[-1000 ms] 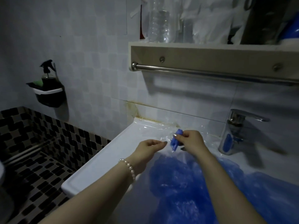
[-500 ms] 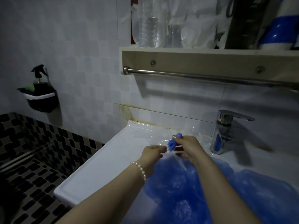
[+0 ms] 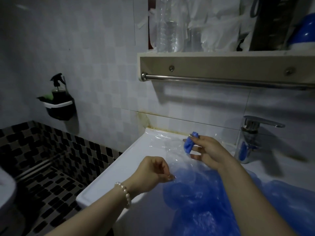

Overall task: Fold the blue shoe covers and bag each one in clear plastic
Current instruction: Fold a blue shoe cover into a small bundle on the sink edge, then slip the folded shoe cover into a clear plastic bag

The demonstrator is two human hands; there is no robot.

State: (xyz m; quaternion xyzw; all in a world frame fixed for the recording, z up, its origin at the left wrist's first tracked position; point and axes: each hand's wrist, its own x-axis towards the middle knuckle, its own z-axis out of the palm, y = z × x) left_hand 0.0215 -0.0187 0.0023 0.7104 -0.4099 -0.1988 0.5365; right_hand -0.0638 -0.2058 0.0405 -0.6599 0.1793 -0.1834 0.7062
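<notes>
We see the right hand [image 3: 207, 151] pinching a folded cover [image 3: 189, 145] between thumb and fingertips, above the back of the sink top [image 3: 109, 171], close to the wall. The left hand [image 3: 154, 173] has its fingers curled and pinches the edge of a clear bag [image 3: 172, 156], which stretches from this hand up toward the cover. We cannot tell if the cover is already inside the bag or only beside its mouth.

The basin holds a big loose pile of covers [image 3: 204, 198], which fills it up to the right edge of the view. On the shelf [image 3: 221, 63] stand a clear bottle [image 3: 166, 28] and some white plastic bags [image 3: 219, 24]. A black holder [image 3: 59, 108] on the wall keeps a spray bottle [image 3: 57, 87].

The left rim of the sink top is bare and white, and beyond it the floor drops away. The tap [image 3: 250, 138] is just right of the right hand. The rail [image 3: 221, 81] hangs well above both hands.
</notes>
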